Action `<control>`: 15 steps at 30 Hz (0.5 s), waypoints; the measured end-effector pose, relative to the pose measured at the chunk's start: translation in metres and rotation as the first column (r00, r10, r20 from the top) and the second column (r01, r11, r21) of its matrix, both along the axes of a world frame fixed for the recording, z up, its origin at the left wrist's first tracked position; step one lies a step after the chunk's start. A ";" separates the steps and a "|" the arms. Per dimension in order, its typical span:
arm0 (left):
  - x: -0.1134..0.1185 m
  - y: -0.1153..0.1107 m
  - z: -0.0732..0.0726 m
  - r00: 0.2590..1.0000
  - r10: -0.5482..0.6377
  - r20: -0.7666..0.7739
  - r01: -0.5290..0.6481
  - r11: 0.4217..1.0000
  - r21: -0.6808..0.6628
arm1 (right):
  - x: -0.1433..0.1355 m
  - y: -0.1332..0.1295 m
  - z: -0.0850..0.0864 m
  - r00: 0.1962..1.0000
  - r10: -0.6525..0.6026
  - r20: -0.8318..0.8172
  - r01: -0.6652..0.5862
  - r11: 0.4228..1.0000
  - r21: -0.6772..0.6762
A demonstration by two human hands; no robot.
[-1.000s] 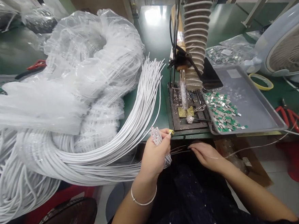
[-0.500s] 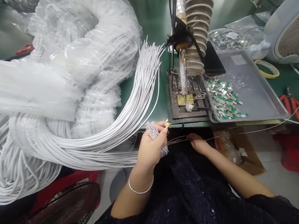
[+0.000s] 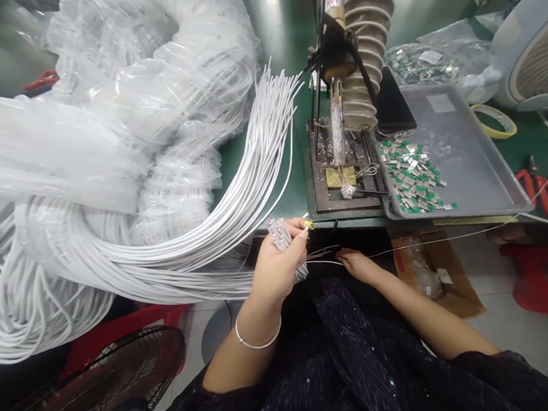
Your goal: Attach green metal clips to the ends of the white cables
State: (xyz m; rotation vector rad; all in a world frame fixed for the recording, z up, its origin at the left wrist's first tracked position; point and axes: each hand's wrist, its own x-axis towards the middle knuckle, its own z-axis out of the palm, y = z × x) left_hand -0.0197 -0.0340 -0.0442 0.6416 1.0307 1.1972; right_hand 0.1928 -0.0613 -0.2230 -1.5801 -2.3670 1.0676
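Note:
My left hand (image 3: pixel 275 265) is closed around a bundle of white cables (image 3: pixel 280 237), whose cut ends with small reddish cores point up above the fist. Between its thumb and forefinger shows a small yellow piece (image 3: pixel 308 225), too small to identify. To the right and slightly lower, my right hand (image 3: pixel 359 266) is pinched at the table's front edge, with thin solder wire (image 3: pixel 427 242) trailing from it to the right. Loose white cable ends (image 3: pixel 322 255) stretch between the two hands; whether the right fingers also grip them I cannot tell.
A soldering iron (image 3: pixel 338 126) stands tip down over a yellow sponge (image 3: pixel 340 177), beside a ribbed hose (image 3: pixel 369 48). The grey tray (image 3: pixel 483 178) bears small green-and-silver connectors (image 3: pixel 415 174). Red-handled cutters (image 3: pixel 542 190) and yellow tape (image 3: pixel 496 121) lie right; plastic-wrapped cables (image 3: pixel 153 95) fill the left.
My right hand has shifted slightly left, and a loose white cable end shows more plainly beside it. My left hand keeps its grip on the bundle. The view has shifted a little.

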 end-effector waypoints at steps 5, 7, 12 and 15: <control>0.000 0.000 0.001 1.000 -0.009 -0.009 0.009 1.000 -0.011 | -0.004 0.006 -0.009 1.000 -0.003 0.010 0.003 1.000 -0.021; 0.000 0.000 0.001 1.000 -0.009 -0.003 0.009 1.000 -0.008 | -0.004 0.008 -0.009 1.000 0.009 0.004 -0.009 1.000 -0.020; -0.001 0.000 0.000 1.000 -0.019 0.018 0.019 1.000 -0.005 | -0.002 0.014 -0.011 0.999 0.050 0.006 -0.049 0.995 -0.087; 0.000 0.000 -0.001 0.999 -0.023 0.026 0.023 1.000 -0.008 | -0.001 0.017 -0.014 0.997 0.076 -0.006 -0.076 0.988 -0.138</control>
